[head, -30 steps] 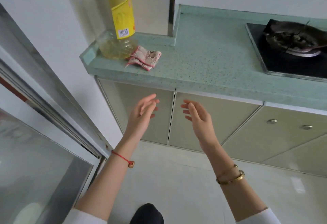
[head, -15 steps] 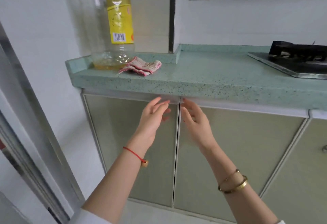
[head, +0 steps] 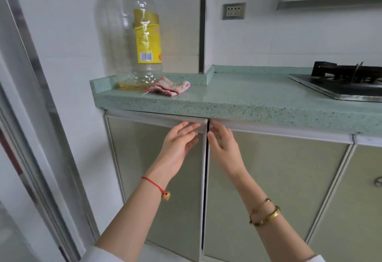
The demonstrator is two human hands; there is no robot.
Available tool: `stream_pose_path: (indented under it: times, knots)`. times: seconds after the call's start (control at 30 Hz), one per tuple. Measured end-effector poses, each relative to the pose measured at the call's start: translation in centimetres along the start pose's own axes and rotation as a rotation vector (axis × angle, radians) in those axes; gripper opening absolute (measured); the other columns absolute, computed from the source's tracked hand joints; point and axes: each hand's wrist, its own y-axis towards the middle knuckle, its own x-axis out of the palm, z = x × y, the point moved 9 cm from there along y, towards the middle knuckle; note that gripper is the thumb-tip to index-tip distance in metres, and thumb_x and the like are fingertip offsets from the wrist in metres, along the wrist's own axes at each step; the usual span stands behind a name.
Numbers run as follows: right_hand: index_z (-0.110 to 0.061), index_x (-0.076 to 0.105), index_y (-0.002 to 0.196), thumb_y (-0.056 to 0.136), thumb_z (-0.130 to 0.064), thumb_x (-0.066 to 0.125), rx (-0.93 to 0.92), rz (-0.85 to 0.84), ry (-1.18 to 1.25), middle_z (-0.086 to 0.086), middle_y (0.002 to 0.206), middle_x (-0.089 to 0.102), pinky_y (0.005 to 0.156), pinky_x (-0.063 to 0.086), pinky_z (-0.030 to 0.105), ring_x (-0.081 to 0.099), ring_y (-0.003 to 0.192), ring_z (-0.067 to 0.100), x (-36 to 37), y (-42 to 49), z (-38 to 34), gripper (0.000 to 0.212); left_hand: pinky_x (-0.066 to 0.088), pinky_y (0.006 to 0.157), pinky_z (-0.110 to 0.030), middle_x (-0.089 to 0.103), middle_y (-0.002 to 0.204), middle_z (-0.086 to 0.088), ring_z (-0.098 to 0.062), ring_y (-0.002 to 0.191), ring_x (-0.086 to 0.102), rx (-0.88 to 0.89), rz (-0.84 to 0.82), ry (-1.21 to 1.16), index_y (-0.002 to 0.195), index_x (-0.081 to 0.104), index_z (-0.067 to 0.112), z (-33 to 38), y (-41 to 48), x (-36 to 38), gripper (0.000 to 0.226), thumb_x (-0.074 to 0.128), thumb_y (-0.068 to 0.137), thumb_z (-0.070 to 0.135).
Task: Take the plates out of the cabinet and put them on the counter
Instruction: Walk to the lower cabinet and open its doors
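Note:
Two pale green cabinet doors, the left door point(head: 157, 179) and the right door point(head: 279, 189), hang under the speckled green counter point(head: 237, 98). A thin dark gap shows between them, and the left door stands slightly ajar. My left hand point(head: 178, 144) has its fingertips on the top inner corner of the left door. My right hand point(head: 222, 144) touches the top inner edge of the right door. Both hands have their fingers spread and hold nothing. No plates are in view; the cabinet's inside is hidden.
A large, nearly empty oil bottle point(head: 138, 40) and a crumpled cloth point(head: 168, 89) sit at the counter's left end. A gas stove point(head: 343, 84) lies at the right. A metal-framed sliding door point(head: 31, 117) stands to the left. Another cabinet door with a knob point(head: 378, 181) is at the far right.
Both hands moved up and forward to the seam between the two doors and now touch their top edges. The left door has come slightly ajar. The camera has dropped lower and closer.

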Motion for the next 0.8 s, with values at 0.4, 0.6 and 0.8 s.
stream_pose_path:
  times: [0.4,0.6,0.8]
  knots:
    - [-0.018,0.056,0.087,0.093,-0.019,0.064,-0.252,-0.061,0.272,-0.015,0.081,0.066,0.067,0.046,0.015,0.063,0.073,0.007,3.2,-6.3,-8.1,0.01,0.051,0.091,-0.023,0.071,0.12,0.006,-0.006,0.108,0.065,0.439,0.19,0.324,0.126,0.062,0.031,3.5,-11.8,-5.8,0.051,0.072,0.079,0.016]
    - [-0.017,0.052,0.081,0.089,-0.018,0.069,-0.393,-0.122,0.319,0.001,0.084,0.059,0.076,0.048,0.03,0.06,0.082,0.018,6.6,-9.1,-12.6,0.018,0.058,0.084,-0.033,0.063,0.118,0.014,-0.015,0.107,0.066,0.733,0.521,0.857,0.127,0.061,0.027,4.5,-19.2,-9.2,0.056,0.084,0.075,0.021]
    - [-0.014,0.057,0.092,0.088,-0.016,0.071,-0.596,-0.216,0.341,-0.004,0.112,0.065,0.094,0.045,0.024,0.058,0.112,0.013,12.0,-11.5,-17.8,0.015,0.061,0.074,-0.027,0.071,0.111,0.016,-0.005,0.092,0.072,0.789,0.708,0.913,0.126,0.065,0.03,6.0,-24.1,-13.7,0.049,0.076,0.083,0.01]
